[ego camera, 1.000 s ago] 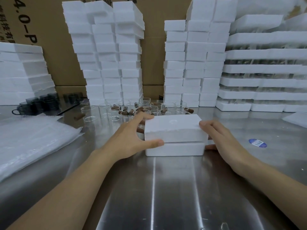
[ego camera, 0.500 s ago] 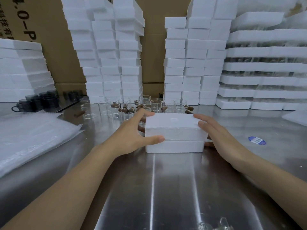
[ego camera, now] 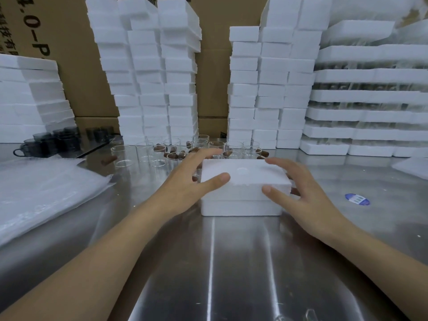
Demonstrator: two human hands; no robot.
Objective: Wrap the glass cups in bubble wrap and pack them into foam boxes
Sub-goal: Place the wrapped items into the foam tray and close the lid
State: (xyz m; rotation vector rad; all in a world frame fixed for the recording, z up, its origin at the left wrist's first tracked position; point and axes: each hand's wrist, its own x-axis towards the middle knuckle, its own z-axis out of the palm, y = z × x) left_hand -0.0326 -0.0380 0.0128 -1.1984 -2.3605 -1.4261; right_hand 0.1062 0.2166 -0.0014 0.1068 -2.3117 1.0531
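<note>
A white foam box (ego camera: 243, 207) stands on the steel table, and its foam lid (ego camera: 245, 179) sits on top of it. My left hand (ego camera: 185, 188) grips the lid's left end, thumb on the front edge and fingers over the back. My right hand (ego camera: 298, 191) grips the lid's right end the same way. Several clear glass cups (ego camera: 148, 154) stand just behind the box, with brown cork pieces (ego camera: 173, 155) among them. A pile of bubble wrap (ego camera: 44, 193) lies at the left.
Tall stacks of foam boxes (ego camera: 148, 72) rise behind the cups, with more stacks (ego camera: 268, 89) to the right and foam trays (ego camera: 361, 98) at far right. Dark glass mugs (ego camera: 46, 142) sit at back left. A blue sticker (ego camera: 356, 199) lies on the table.
Both hands have shifted their hold on the lid: the right thumb has come round to the front edge. The lid sits slightly more forward over the box.
</note>
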